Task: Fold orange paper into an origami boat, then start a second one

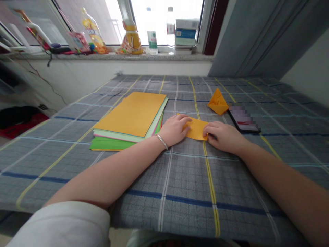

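A small folded piece of orange paper [196,129] lies on the checked tablecloth in front of me. My left hand [176,129], with a silver bangle at its wrist, holds the paper's left end, fingers on top and thumb at the near side. At the opposite end, my right hand [222,135] grips the right edge between thumb and bent fingers; its fingertips are partly hidden. Just beyond that hand stands an orange folded paper boat [218,102], touching or very near the phone [244,118].
A stack of coloured paper [132,115], orange on top with green sheets below, lies left of my hands. The tablecloth [187,185] covers the table. Bottles, including a yellow-labelled one [94,31], and boxes [185,32] stand on the windowsill [102,57] behind.
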Tool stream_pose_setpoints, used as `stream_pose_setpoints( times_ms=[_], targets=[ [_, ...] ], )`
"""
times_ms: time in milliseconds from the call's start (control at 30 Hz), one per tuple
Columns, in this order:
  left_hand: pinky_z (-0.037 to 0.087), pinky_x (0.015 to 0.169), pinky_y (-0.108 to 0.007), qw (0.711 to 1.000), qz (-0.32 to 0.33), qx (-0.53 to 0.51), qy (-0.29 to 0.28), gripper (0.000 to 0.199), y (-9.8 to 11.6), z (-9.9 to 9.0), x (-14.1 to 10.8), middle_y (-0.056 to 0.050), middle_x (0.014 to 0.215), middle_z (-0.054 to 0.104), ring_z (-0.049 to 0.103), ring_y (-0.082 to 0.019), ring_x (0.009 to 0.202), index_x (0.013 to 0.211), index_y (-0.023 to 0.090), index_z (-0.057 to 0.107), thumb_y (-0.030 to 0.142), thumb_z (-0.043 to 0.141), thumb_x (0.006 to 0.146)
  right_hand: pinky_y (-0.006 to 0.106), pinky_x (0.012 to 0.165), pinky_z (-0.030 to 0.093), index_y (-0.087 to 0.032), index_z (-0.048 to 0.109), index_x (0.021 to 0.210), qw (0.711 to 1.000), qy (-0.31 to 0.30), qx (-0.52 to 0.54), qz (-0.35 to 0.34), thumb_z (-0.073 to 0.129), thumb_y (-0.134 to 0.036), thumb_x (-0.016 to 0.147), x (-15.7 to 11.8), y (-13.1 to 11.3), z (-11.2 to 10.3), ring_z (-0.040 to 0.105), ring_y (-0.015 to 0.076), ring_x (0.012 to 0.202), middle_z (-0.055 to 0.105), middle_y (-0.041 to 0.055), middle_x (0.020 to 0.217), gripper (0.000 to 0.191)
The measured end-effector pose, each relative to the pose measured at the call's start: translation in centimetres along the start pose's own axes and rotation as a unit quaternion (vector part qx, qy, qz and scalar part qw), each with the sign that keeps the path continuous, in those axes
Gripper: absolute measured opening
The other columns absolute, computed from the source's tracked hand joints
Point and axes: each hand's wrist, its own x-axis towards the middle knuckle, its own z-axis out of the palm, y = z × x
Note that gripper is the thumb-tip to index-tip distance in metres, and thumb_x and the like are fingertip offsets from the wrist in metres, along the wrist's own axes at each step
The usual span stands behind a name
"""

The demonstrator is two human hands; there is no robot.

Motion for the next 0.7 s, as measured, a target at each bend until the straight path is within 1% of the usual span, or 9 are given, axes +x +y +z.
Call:
stream_pose_setpoints(
  times_ms=[33,100,167,233,300,367,433,533,700],
  targets=[
    [0.035,0.111,-0.041,0.999,-0.026,0.038,-0.015,0.041,-0.2,0.2,0.0,-0.014,0.139,0.053,0.049,-0.026,0.128,0.13,0.013,0.055,0.033,0.048,0.095,0.039,0.084,0.049,-0.023,0.064,0.085,1.0,0.007,0.001,0.018,0.051,-0.008,0.078,-0.1,0.6,0.0,0.062,0.0242,0.095,0.069,0.0048,0.097,0.021],
    [0.028,0.116,-0.044,0.993,-0.055,0.085,-0.058,0.05,-0.6,0.6,-0.1,-0.017,0.148,0.043,0.038,-0.029,0.138,0.137,0.011,0.049,0.04,0.043,0.097,0.041,0.086,0.05,-0.023,0.064,0.081,0.998,0.025,0.006,0.052,0.05,-0.008,0.077,-0.2,1.6,0.0,0.063,0.0247,0.097,0.07,0.006,0.099,0.021],
    [0.024,0.117,-0.047,0.988,-0.062,0.103,-0.095,0.055,-0.6,0.8,-0.2,-0.016,0.153,0.035,0.031,-0.031,0.143,0.144,0.015,0.043,0.046,0.036,0.099,0.042,0.089,0.049,-0.022,0.065,0.083,0.996,0.052,0.029,0.071,0.051,-0.011,0.079,-0.1,2.1,0.3,0.063,0.0247,0.098,0.07,0.0067,0.099,0.018],
    [0.022,0.117,-0.051,0.985,-0.06,0.111,-0.119,0.058,-0.2,0.8,-0.3,-0.014,0.157,0.029,0.026,-0.033,0.145,0.149,0.022,0.035,0.051,0.032,0.099,0.043,0.094,0.048,-0.022,0.066,0.09,0.992,0.078,0.071,0.072,0.053,-0.019,0.084,0.1,1.9,0.8,0.063,0.0247,0.102,0.07,0.008,0.103,0.014],
    [0.02,0.116,-0.054,0.982,-0.061,0.118,-0.137,0.063,0.2,0.6,-0.3,-0.013,0.159,0.025,0.023,-0.034,0.146,0.151,0.025,0.03,0.057,0.031,0.097,0.045,0.101,0.045,-0.021,0.066,0.103,0.988,0.084,0.106,0.074,0.056,-0.031,0.086,0.3,1.3,1.6,0.059,0.0258,0.113,0.067,0.011,0.117,0.022],
    [0.018,0.117,-0.055,0.979,-0.066,0.123,-0.151,0.067,0.5,0.4,-0.3,-0.013,0.16,0.022,0.02,-0.035,0.147,0.152,0.026,0.028,0.062,0.03,0.096,0.052,0.108,0.038,-0.02,0.061,0.122,0.99,0.053,0.098,0.092,0.063,-0.043,0.081,0.5,0.7,2.4,0.049,0.0313,0.128,0.055,0.0153,0.138,0.047],
    [0.016,0.117,-0.056,0.976,-0.073,0.127,-0.161,0.07,0.7,0.3,-0.3,-0.014,0.16,0.021,0.018,-0.035,0.148,0.153,0.026,0.027,0.064,0.031,0.095,0.058,0.112,0.031,-0.021,0.052,0.137,0.989,0.007,0.088,0.115,0.064,-0.049,0.08,0.4,0.7,3.0,0.036,0.036,0.139,0.043,0.0171,0.149,0.064],
    [0.015,0.116,-0.058,0.974,-0.074,0.129,-0.168,0.068,0.5,0.3,-0.2,-0.016,0.16,0.02,0.017,-0.036,0.148,0.153,0.025,0.026,0.061,0.031,0.096,0.06,0.115,0.024,-0.024,0.037,0.149,0.987,-0.049,0.1,0.119,0.059,-0.047,0.083,0.0,1.7,3.2,0.024,0.0358,0.145,0.033,0.0167,0.156,0.073],
    [0.017,0.116,-0.058,0.973,-0.079,0.124,-0.177,0.067,0.3,0.2,-0.3,-0.017,0.158,0.024,0.017,-0.038,0.148,0.153,0.023,0.027,0.058,0.032,0.097,0.057,0.116,0.024,-0.031,0.021,0.155,0.982,-0.088,0.135,0.099,0.059,-0.032,0.081,-0.8,3.9,2.6,0.02,0.031,0.147,0.025,0.0095,0.161,0.083]
  ],
)
